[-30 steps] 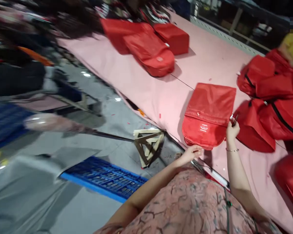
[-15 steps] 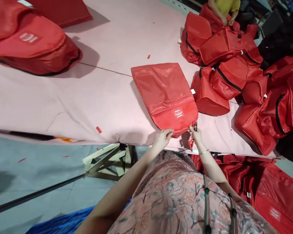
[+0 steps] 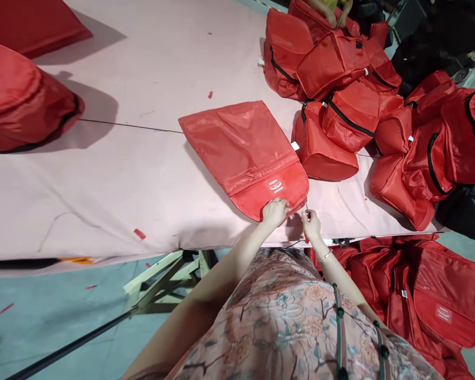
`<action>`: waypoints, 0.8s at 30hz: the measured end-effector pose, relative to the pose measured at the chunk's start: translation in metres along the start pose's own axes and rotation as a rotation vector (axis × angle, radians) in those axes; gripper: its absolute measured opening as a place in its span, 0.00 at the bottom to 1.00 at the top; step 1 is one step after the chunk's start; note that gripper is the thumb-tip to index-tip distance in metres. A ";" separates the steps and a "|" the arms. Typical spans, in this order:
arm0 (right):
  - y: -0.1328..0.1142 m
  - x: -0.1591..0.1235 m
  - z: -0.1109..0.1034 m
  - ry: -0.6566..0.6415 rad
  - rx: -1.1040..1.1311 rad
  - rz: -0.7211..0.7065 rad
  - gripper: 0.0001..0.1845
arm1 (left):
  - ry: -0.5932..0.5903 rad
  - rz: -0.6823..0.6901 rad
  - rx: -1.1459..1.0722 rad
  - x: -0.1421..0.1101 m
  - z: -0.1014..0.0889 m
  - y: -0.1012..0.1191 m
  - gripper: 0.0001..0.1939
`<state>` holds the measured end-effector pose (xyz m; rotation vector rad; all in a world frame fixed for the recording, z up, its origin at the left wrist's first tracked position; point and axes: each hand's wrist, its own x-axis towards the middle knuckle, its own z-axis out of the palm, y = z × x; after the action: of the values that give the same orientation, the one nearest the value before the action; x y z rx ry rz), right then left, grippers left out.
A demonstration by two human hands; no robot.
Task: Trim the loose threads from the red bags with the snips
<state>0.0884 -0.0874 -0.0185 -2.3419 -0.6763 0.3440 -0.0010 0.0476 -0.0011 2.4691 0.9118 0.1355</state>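
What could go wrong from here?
1. The small dark tool in the right hand sits close to the lower edge of the flat red bag, so a slip might nick the fabric.
2. The left hand rests along that same edge, so it could get poked.

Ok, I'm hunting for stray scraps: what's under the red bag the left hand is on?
The red bag lies on the pink table cover, which shows around its edges. Anything between them is covered and can't be seen.
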 end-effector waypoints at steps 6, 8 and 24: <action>-0.018 -0.008 -0.022 -0.125 -0.332 -0.179 0.19 | 0.023 -0.026 0.001 0.003 0.002 0.002 0.12; -0.022 -0.010 -0.025 -0.166 -0.437 -0.194 0.19 | 0.059 -0.087 -0.069 0.005 0.005 0.002 0.12; -0.022 -0.006 -0.028 -0.185 -0.536 -0.329 0.19 | 0.187 -0.026 -0.238 -0.025 0.006 -0.009 0.19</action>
<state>0.0862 -0.0916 0.0176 -2.6456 -1.3633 0.2526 -0.0240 0.0353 -0.0089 2.2503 0.9454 0.4459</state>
